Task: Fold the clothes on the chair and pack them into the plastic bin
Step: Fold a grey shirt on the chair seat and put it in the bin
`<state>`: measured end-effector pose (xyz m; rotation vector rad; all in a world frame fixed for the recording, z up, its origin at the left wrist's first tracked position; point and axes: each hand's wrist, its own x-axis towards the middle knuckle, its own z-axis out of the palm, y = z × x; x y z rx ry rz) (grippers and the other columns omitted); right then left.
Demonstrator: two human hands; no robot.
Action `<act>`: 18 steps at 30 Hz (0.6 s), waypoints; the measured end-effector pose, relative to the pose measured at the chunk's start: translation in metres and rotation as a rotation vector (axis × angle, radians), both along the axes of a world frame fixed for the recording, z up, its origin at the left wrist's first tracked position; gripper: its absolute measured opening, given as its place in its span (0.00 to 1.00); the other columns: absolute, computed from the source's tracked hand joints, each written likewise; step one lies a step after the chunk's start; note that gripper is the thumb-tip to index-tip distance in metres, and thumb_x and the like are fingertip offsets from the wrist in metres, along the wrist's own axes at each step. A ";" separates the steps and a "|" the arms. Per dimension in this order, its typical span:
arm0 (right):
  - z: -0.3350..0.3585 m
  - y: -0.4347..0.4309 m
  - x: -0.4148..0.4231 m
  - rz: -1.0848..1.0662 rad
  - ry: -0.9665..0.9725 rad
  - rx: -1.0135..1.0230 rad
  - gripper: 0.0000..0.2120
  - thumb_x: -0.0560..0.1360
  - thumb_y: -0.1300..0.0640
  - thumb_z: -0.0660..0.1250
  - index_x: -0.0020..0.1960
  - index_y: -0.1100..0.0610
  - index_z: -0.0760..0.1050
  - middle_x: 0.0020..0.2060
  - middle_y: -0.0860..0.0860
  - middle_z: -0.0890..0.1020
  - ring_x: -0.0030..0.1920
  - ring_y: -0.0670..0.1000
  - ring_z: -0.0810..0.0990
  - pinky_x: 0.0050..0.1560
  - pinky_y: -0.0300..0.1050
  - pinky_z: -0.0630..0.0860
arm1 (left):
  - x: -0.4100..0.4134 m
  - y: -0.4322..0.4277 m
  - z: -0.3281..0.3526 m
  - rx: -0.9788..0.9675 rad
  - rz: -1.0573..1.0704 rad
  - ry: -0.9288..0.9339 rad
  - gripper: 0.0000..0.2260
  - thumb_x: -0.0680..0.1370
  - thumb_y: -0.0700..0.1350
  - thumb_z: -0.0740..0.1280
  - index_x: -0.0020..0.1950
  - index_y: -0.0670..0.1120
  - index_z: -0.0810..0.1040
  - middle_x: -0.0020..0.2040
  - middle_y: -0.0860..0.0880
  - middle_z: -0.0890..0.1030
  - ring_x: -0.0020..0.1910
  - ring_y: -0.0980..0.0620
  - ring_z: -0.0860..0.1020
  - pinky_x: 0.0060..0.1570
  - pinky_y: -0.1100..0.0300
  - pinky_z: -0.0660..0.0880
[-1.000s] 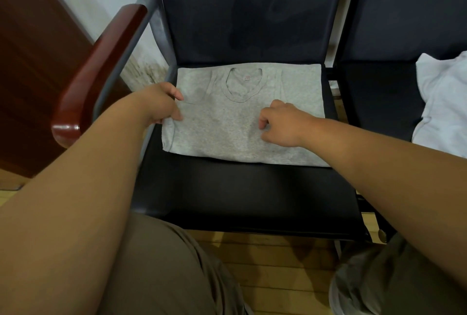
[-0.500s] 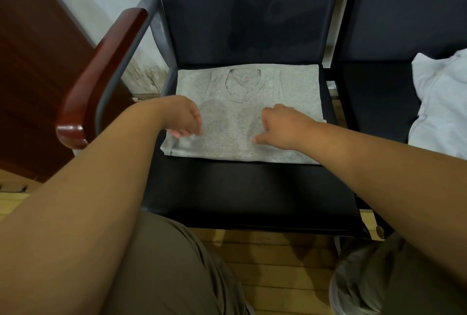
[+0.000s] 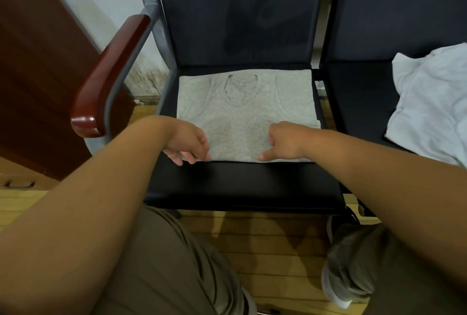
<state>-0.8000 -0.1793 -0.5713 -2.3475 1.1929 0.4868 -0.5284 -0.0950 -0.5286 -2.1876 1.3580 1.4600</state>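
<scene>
A grey tank top (image 3: 246, 112) lies flat and partly folded on the seat of the black chair (image 3: 242, 183), neckline toward the backrest. My left hand (image 3: 187, 142) is at its near left corner, fingers curled over the near hem and gripping it. My right hand (image 3: 285, 141) is on the near hem right of centre, one digit stretched down to the edge and the others curled, pinching the cloth. No plastic bin is in view.
A white garment (image 3: 429, 102) lies crumpled on the neighbouring black seat at the right. A red-brown wooden armrest (image 3: 108, 72) stands left of the chair, with a dark wooden panel (image 3: 38, 62) beyond it. My knees are in front of the seat, above a wooden floor (image 3: 265, 244).
Both hands slid from the middle of the tank top toward me, down to its near hem. The left hand left the left side edge. The tank top stayed flat.
</scene>
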 end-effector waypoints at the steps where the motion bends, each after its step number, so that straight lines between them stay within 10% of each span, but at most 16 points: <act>1: 0.002 0.002 -0.003 0.021 0.032 0.010 0.40 0.75 0.31 0.72 0.74 0.58 0.69 0.62 0.53 0.76 0.56 0.53 0.76 0.54 0.48 0.73 | 0.002 0.004 0.001 0.001 0.000 0.002 0.14 0.79 0.47 0.77 0.62 0.49 0.81 0.59 0.47 0.85 0.57 0.52 0.85 0.57 0.51 0.84; 7: 0.011 0.004 -0.007 0.056 0.084 0.032 0.29 0.75 0.35 0.74 0.63 0.55 0.72 0.53 0.49 0.79 0.52 0.52 0.79 0.50 0.47 0.76 | 0.038 0.026 0.002 0.047 0.198 -0.207 0.19 0.78 0.45 0.78 0.61 0.39 0.74 0.60 0.43 0.81 0.54 0.46 0.82 0.48 0.51 0.81; 18: 0.008 0.027 0.054 0.068 -0.148 -0.028 0.12 0.81 0.47 0.67 0.54 0.56 0.77 0.50 0.52 0.81 0.51 0.55 0.81 0.53 0.52 0.80 | 0.058 0.027 0.012 -0.170 0.298 0.003 0.13 0.77 0.37 0.77 0.60 0.43 0.80 0.48 0.45 0.87 0.47 0.52 0.85 0.40 0.59 0.80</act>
